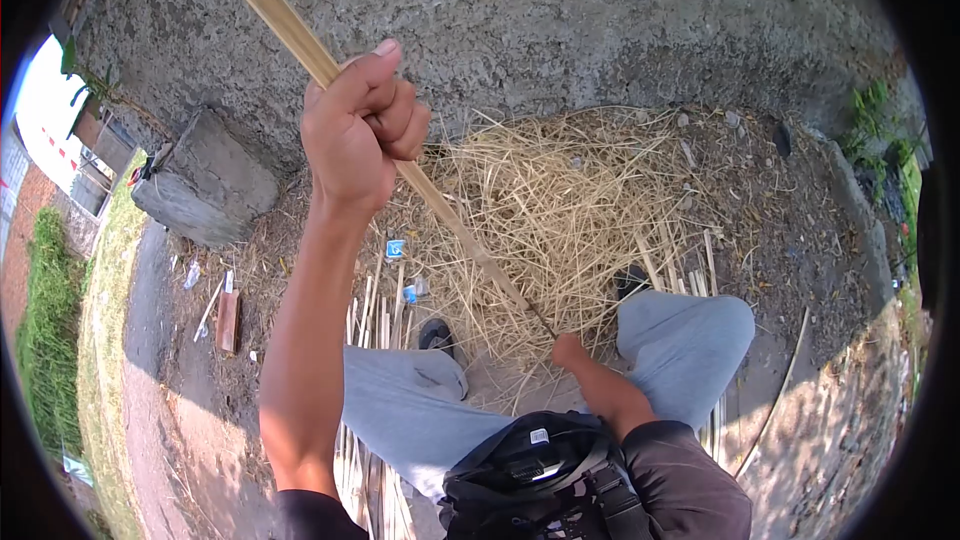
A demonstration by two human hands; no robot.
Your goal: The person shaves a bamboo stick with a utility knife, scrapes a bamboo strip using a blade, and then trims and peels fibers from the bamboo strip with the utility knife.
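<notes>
My left hand (pixel 362 125) is raised and wrapped round a long, pale bamboo strip (pixel 455 225), which slants from the upper left down towards my right knee. Low between my legs, my right hand (pixel 569 350) is closed at the strip's lower end. A thin dark blade, seemingly a knife (pixel 543 322), sticks out of that fist against the bamboo; its handle is hidden in my fingers. Beneath the strip lies a heap of bamboo shavings (pixel 540 200).
A rough grey wall (pixel 500 30) rises ahead, with a concrete block (pixel 210 180) at its foot on the left. Bamboo strips (pixel 375 490) lie under and beside my legs. A brick (pixel 228 321) and blue wrappers (pixel 395 249) are on the ground. A black bag (pixel 535 475) sits at my waist.
</notes>
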